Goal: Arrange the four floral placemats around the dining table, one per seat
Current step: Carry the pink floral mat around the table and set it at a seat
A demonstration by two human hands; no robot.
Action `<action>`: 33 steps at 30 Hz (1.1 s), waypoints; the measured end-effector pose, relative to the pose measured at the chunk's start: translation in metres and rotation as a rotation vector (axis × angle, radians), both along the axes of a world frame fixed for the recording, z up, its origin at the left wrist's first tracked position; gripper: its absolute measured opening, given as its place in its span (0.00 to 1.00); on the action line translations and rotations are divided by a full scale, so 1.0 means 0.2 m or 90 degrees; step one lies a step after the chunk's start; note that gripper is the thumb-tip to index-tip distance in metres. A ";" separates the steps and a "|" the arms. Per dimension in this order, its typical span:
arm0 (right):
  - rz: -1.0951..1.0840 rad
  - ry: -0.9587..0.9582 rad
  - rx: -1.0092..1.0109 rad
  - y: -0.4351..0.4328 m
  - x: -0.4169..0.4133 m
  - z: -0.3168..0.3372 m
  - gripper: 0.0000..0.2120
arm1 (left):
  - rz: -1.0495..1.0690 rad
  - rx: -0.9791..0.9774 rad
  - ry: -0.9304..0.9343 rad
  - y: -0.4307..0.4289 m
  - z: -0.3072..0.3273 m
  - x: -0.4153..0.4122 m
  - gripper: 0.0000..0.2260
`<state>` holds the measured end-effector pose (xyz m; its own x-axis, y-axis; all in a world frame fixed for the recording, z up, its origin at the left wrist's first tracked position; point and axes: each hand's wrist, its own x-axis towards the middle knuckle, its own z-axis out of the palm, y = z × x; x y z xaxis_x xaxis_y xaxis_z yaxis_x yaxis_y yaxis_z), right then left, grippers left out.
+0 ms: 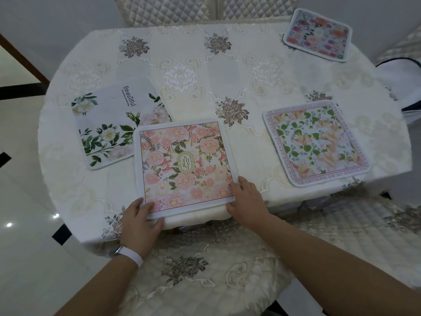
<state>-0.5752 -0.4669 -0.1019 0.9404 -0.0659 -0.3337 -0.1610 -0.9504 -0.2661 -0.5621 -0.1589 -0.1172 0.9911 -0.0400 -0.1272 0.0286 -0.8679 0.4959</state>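
Pink mat (184, 165): flat at the near edge of the surface (227, 71), its far-left corner overlapping the white-flower mat (102, 124).
Left hand (140, 221): fingers on the near-left corner, thumb at the edge. Honestly can't tell if it's pinching.
Right hand (247, 199): relaxed, fingers flat on the near-right corner, gripping nothing.
Tip: the person should probably slide it right with both hands evenly, clearing that overlap, stopping well short of the leaf mat (316, 142).

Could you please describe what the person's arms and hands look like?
Both forearms are bare, no sleeves in view. The left hand and right hand are ungloved, with no rings visible. A white wristband with a silvery piece, likely a watch, circles the left wrist.
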 end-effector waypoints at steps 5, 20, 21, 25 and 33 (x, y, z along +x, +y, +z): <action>0.008 -0.003 0.004 -0.01 0.00 0.00 0.25 | 0.009 0.002 0.001 -0.01 0.00 0.00 0.21; -0.026 0.030 0.007 -0.01 0.00 0.07 0.27 | -0.029 0.020 0.044 0.00 0.07 0.04 0.21; -0.043 0.031 0.019 -0.01 -0.01 0.09 0.26 | -0.032 0.014 0.049 0.01 0.08 0.03 0.21; -0.080 0.039 0.042 -0.02 -0.05 0.15 0.23 | -0.037 -0.052 0.052 0.02 0.14 0.01 0.23; -0.026 -0.045 0.051 0.02 -0.09 0.34 0.23 | -0.042 -0.066 -0.013 0.07 0.40 -0.06 0.20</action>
<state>-0.5927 -0.4621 -0.0330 0.9588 -0.0796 -0.2728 -0.1768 -0.9188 -0.3530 -0.5736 -0.1443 -0.0367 0.9883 -0.1164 -0.0984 -0.0377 -0.8120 0.5824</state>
